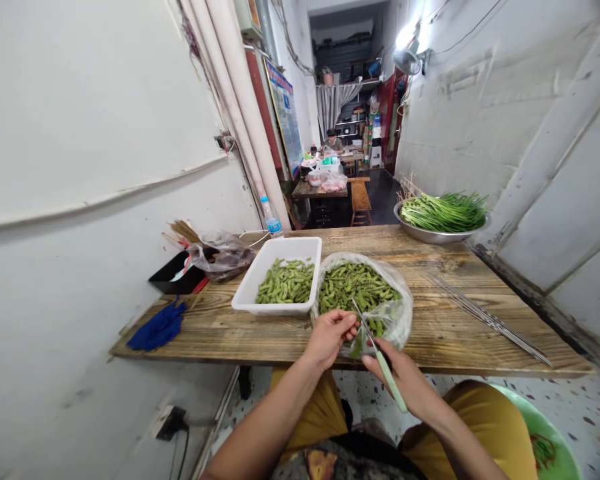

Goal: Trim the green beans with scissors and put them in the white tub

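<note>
My right hand grips scissors with pale green handles, their metal blades pointing up and away from me. Close to the blades, the thumb and fingers of my left hand are pinched together; whatever is between them is too small or hidden to make out. Both hands are over the near edge of a clear plastic bag, opened wide and full of green edamame pods. Left of the bag, touching or nearly so, a white plastic tub contains more edamame pods.
On the wooden table lie metal skewers, a blue cloth, a black box and a plastic bag. A water bottle and a metal bowl of green stalks stand farther back. A green basin is below right. Someone sits far behind.
</note>
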`<state>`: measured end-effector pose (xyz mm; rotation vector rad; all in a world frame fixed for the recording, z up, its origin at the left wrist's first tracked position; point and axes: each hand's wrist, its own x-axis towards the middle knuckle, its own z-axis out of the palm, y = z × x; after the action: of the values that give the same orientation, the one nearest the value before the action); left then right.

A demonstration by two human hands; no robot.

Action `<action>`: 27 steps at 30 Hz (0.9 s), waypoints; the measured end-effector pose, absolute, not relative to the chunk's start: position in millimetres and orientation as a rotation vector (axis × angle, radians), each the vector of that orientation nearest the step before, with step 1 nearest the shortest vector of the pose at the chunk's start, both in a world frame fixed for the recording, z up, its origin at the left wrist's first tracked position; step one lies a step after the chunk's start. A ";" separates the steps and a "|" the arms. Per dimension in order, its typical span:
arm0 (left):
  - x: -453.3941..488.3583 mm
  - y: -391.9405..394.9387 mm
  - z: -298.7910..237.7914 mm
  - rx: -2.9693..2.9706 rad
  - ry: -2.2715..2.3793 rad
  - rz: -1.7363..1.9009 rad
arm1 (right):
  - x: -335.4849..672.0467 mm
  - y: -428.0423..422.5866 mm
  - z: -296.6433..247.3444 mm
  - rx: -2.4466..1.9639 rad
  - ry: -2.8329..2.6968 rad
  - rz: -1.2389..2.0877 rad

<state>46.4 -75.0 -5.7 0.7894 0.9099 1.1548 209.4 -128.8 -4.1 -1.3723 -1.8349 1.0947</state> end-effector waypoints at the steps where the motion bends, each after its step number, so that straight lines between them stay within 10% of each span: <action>1: 48.0 -76.1 -6.9 0.790 0.921 1.165 | 208.9 -129.2 -3.8 -1.352 -1.828 1.101; 15: -29.0 -39.0 14.4 1.450 1.840 1.666 | 214.1 -116.9 -24.7 -1.344 -1.371 1.552; 27: 44.0 -88.3 -41.7 2.293 1.521 0.807 | 218.9 -123.6 -28.5 -1.371 -1.348 1.540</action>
<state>44.0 -88.3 -41.7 2.2927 1.5214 0.8066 218.9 -123.6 -28.5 -1.3707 -1.3483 1.5401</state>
